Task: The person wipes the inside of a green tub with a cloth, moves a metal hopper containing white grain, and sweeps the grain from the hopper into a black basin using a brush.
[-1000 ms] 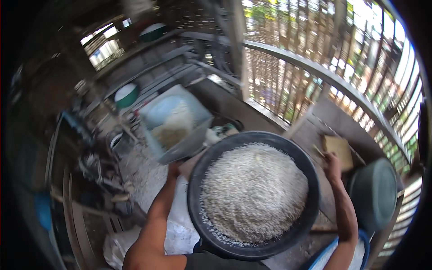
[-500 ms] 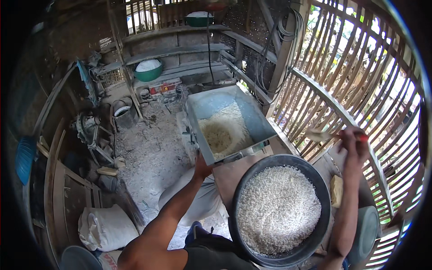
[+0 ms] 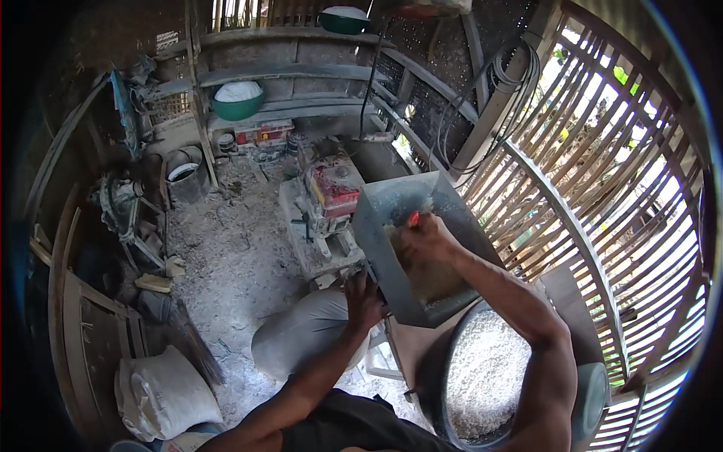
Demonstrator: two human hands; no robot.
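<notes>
My right hand (image 3: 428, 239) reaches into the metal hopper (image 3: 474, 230), fingers closed round a tool with a red handle (image 3: 413, 218). The tool's pale head is mostly hidden by the hand. Some pale grain lies inside the hopper, largely covered by my forearm. My left hand (image 3: 365, 303) rests against the hopper's outer left side, its fingers stretched out. Close on the right stands a dark round basin (image 3: 446, 361) filled with white grain (image 3: 486, 373), partly behind my right arm. A bulging pale cloth bag (image 3: 305, 339) sits below the hopper, left of my left hand.
Left of the hopper is a dusty red engine (image 3: 331, 187). Green basins of white stuff (image 3: 238, 107) stand on the back shelves. A white sack (image 3: 167, 395) sits at lower left, near a broom (image 3: 197, 343). A slatted wall (image 3: 602, 188) closes the right side.
My right hand has swung from beside the slatted wall into the hopper with the red-handled tool. The view has shifted, and the engine now shows. My left hand stays by the hopper.
</notes>
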